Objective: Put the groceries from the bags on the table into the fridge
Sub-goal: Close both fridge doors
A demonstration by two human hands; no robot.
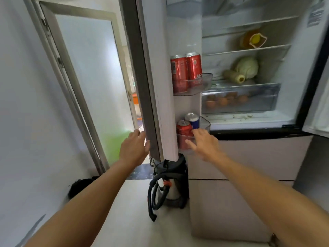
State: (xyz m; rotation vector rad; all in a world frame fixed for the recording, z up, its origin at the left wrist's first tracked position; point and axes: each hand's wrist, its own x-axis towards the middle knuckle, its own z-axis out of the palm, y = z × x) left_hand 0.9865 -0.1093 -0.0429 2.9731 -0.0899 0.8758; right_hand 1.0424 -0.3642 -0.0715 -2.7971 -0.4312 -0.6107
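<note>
The fridge stands open in front of me, its left door (156,86) swung out edge-on. My left hand (133,148) rests against the outer edge of that door, fingers spread. My right hand (204,143) is open at the lowest door bin (204,124), fingers touching a red can (184,130) that stands beside a blue and silver can (193,119). Two more red cans (186,70) stand in the door bin above. Inside, a cabbage (247,66) and a corn cob (234,76) lie on a shelf, a yellow-topped package (253,40) sits higher, and eggs (226,100) fill the drawer.
A black and silver vacuum cleaner (169,186) with a coiled hose stands on the floor right under the open door. A frosted glass door (92,77) is ajar at the left. The right fridge door (318,113) hangs open at the frame's edge.
</note>
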